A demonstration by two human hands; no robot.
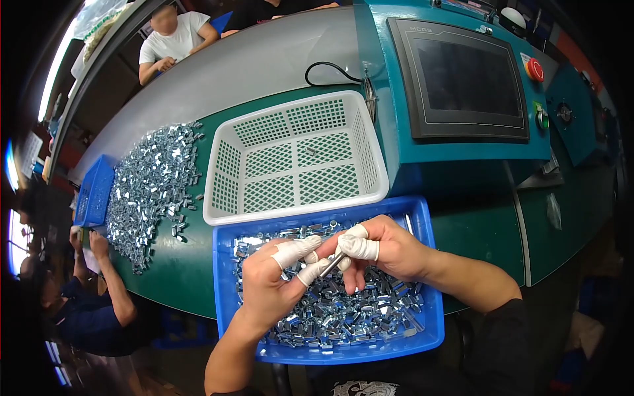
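Over a blue bin [432, 284] full of small shiny metal pieces [356, 307], my two hands meet, white finger cots on several fingertips. A small metal piece [332, 266], dark and rod-like, slants between them. The thumb and fingertips of my left hand [274, 274] close on its lower end. My right hand [389, 249] pinches at its upper end, with the lower fingers curled beneath. Fingertips hide part of the piece. Just beyond the bin stands a white plastic basket [214, 214] with a single small metal piece [311, 151] on its floor.
A large heap of similar metal pieces [148, 188] lies on the green table at left, beside a smaller blue bin [94, 193]. A teal machine [462, 150] with a screen and red button [534, 69] rises at right. Other people sit at the far side and far left.
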